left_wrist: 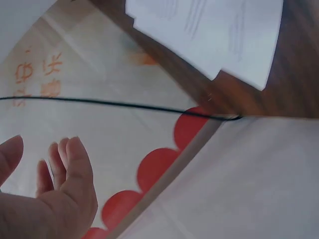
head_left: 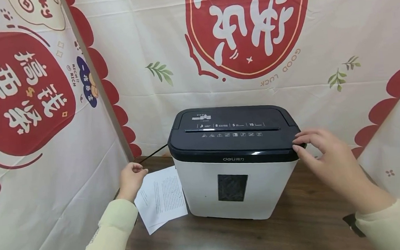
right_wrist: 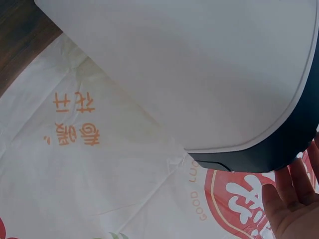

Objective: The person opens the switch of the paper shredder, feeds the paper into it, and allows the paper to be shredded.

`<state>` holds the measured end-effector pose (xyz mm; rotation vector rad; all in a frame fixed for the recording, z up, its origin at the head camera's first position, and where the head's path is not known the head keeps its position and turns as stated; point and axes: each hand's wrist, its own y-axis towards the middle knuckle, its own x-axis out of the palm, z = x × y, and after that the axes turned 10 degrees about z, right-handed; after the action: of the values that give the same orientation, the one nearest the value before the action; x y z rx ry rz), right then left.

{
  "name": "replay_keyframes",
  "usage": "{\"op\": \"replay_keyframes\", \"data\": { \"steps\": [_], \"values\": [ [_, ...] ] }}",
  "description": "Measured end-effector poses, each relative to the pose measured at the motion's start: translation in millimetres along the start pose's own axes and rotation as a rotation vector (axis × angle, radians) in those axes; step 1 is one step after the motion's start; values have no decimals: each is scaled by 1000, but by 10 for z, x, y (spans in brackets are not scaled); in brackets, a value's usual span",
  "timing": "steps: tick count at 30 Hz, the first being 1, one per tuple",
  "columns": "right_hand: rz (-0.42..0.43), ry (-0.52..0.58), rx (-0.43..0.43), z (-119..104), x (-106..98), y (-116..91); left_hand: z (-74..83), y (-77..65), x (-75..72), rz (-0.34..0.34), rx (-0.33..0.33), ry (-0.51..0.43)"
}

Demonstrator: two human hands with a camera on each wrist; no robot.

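Your right hand touches the Deli paper shredder at its lid's edge, fingers loosely spread; your left hand hovers beside printed sheets, fingers relaxed, thumb apart.

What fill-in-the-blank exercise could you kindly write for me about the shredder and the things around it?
1. In the head view, the papers lie to the ____ of the shredder.
2. The lid is black, while the shredder's body is ____.
3. The Latin letters on the lid's front edge spell ____.
4. The grip nearest the lid is the person's ____ one.

Missing words: left; white; deli; right.
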<state>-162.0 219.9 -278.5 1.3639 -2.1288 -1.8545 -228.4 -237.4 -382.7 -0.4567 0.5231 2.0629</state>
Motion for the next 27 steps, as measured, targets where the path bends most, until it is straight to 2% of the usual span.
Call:
{"op": "replay_keyframes", "data": {
  "steps": [5,12,20,27],
  "values": [
    [45,-6,-40,-29,22,-42,-226,-73,91,34,-36,32],
    [86,-13,-79,8,52,-97,-496,-115,216,23,-101,68],
    [120,9,-101,4,68,-132,-642,-165,312,32,-118,115],
    [141,27,-126,17,92,-163,-787,-153,400,25,-153,155]
  ]
}}
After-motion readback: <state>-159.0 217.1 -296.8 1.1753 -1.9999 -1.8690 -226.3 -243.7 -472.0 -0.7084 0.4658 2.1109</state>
